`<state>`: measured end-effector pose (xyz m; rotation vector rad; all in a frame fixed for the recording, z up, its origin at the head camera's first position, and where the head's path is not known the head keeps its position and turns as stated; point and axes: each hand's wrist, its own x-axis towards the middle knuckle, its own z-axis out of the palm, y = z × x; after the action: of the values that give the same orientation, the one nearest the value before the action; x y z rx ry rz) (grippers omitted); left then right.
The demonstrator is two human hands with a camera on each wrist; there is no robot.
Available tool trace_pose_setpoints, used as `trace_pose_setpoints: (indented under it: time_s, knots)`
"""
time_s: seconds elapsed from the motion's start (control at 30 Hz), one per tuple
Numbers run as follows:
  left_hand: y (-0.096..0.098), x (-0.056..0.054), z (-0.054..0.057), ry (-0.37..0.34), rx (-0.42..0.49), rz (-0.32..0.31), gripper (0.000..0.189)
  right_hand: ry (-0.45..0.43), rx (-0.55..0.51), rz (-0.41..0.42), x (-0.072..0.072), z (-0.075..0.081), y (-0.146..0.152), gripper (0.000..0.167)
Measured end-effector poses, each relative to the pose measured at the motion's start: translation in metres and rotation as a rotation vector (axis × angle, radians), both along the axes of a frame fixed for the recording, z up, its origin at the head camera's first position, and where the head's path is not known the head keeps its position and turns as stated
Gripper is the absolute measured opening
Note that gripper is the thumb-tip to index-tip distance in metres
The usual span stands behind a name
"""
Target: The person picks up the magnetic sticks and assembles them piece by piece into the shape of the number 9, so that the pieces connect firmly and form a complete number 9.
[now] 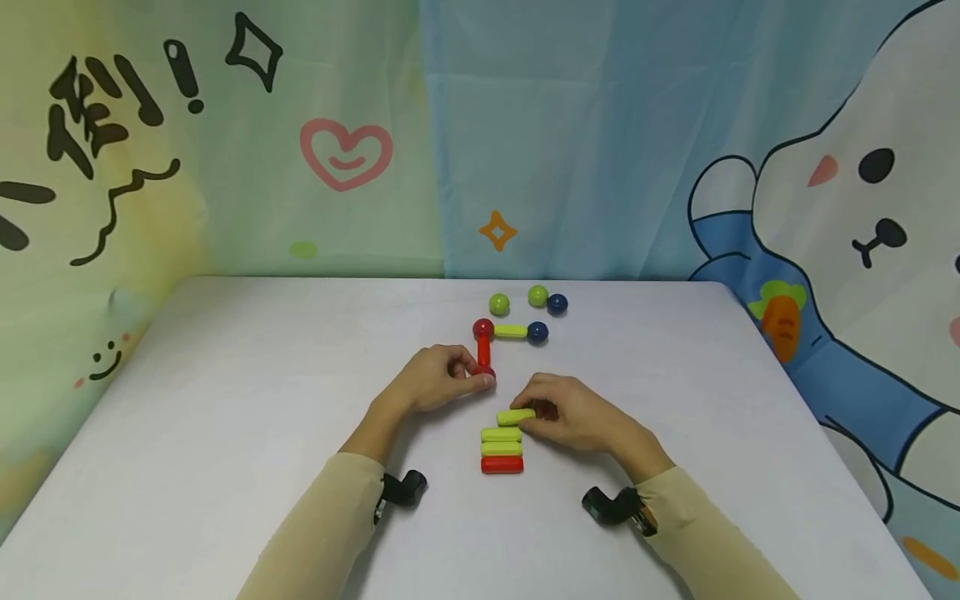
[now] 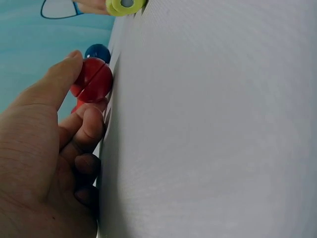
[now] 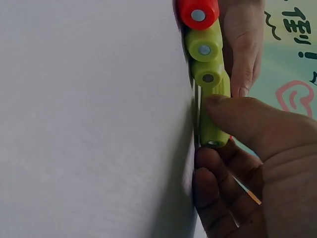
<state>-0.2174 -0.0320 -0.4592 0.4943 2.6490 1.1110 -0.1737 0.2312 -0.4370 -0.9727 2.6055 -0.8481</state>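
My left hand [image 1: 438,377] pinches a red ball [image 2: 94,81] between thumb and fingers. That ball ends a red rod [image 1: 483,352], whose far end meets another red ball [image 1: 483,329]. From there a yellow-green rod [image 1: 511,332] runs right to a dark blue ball [image 1: 537,332]. My right hand [image 1: 566,410] holds a yellow-green rod [image 3: 214,121] by its right end, with the thumb pressed on its side. Just nearer than this rod lie two more yellow-green rods [image 1: 501,442] and a red rod [image 1: 502,465], side by side. Metal discs show in the rod ends in the right wrist view.
Toward the table's back edge sit two green balls, one on the left [image 1: 498,304] and one on the right [image 1: 537,296], the latter beside a dark blue ball [image 1: 557,304]. A white cloth covers the table [image 1: 262,400]. A printed curtain [image 1: 570,142] hangs behind.
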Motion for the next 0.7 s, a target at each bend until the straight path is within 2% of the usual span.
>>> trace_pose_setpoints:
  time_s: [0.17, 0.43, 0.7]
  knots:
    - [-0.001, 0.0, 0.0, 0.001, -0.003, -0.001, 0.033, 0.01, -0.012, -0.019, 0.001, 0.0, 0.002, 0.021]
    - [-0.001, 0.001, 0.001, 0.004, 0.001, -0.005, 0.032, 0.018, -0.024, -0.098, 0.0, 0.003, 0.011, 0.025]
    - [-0.001, 0.002, 0.001, -0.001, 0.009, -0.007, 0.031, 0.033, -0.029, -0.121, -0.005, 0.002, 0.015, 0.024]
